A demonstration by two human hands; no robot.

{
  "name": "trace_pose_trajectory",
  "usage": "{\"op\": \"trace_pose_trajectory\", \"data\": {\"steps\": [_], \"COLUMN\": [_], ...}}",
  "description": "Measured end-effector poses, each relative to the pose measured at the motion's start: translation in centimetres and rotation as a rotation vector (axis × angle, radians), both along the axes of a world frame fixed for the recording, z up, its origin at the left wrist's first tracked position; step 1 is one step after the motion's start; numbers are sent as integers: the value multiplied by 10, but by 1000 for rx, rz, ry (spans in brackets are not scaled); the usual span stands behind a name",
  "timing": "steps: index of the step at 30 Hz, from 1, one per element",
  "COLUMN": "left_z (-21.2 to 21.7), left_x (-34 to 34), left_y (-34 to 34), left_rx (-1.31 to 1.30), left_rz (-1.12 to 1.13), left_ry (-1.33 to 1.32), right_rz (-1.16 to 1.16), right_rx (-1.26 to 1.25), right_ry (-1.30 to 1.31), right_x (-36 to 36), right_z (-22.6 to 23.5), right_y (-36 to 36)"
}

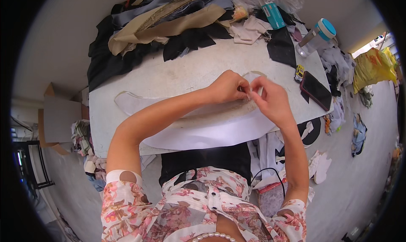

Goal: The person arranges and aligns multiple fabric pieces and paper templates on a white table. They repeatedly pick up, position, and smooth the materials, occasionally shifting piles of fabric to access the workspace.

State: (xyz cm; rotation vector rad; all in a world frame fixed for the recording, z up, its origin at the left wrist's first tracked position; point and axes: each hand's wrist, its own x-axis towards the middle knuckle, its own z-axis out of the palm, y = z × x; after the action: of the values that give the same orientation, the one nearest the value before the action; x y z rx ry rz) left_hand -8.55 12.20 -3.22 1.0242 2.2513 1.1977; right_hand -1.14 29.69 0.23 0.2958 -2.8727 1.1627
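Holding left hand (230,87) and right hand (270,99) close together over the right part of the worktop (131,79), with thumbs and fingertips nearly meeting. Apparently pinching something small and pale between them, near the right end of a pale strip (131,101); cannot tell just what, too small and partly hidden by the fingers. Bending both elbows outward, with the left forearm crossing above the strip.

Curving along the near edge of the worktop, just in front of the body: a white cloth (211,134), below both hands. Cannot tell from here if joined to the strip behind.

Along the far edge, heaped loosely: black cloth (105,58) toward the left, tan cloth (182,26) on top, and a teal box (273,15) farther right. Down the right side, from far to near: a clear bottle (311,39) with a blue lid, a small yellow-and-black thing (299,72) and, just beside, a dark phone (316,91).

Beyond the worktop, off to the right: a yellow bag (374,70). Off to the left: an open carton (62,119). Wearing a floral shirt (182,214) and a bead necklace (213,236).
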Motion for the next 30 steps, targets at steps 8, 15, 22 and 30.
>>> {"op": "trace_pose_trajectory", "data": {"steps": [8,15,22,30], "left_z": [-5,9,-1,-1], "left_x": [-1,-18,-14,17], "left_y": [-4,-1,2,8], "left_rx": [77,21,25,-1], "left_rz": [-30,78,113,132], "left_ry": [2,-687,-396,423], "right_rz": [176,241,281,87], "right_rx": [118,552,584,285], "right_ry": [248,360,401,204], "right_x": [-8,18,17,16], "right_z": [-30,-34,-44,-26], "right_y": [19,19,14,18]}}
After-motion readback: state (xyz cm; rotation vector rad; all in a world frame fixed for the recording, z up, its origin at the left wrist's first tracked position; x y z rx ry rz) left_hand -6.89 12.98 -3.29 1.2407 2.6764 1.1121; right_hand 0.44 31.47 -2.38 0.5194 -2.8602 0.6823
